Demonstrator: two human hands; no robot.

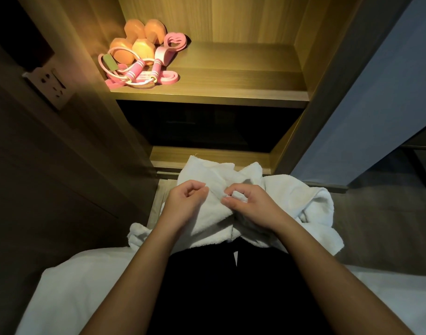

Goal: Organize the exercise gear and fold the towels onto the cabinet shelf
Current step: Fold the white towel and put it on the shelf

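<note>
Skipping rope (131, 73): pink, coiled at eleven o'clock on the cabinet shelf (231, 78), touching the orange dumbbells (137, 42) behind it.
left hand (186, 201): just below centre, fingers curled on the white towel (207, 175), seemingly pinching a fold.
white towel: rumpled under both hands, six o'clock of the shelf.
right hand (250, 209): beside the left, thumb and forefinger pinching a towel corner.

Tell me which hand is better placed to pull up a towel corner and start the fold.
Right, probably. The right hand pinches a corner of the white towel between thumb and fingers. The left hand rests curled on it; whether it grips anything is unclear.
</note>
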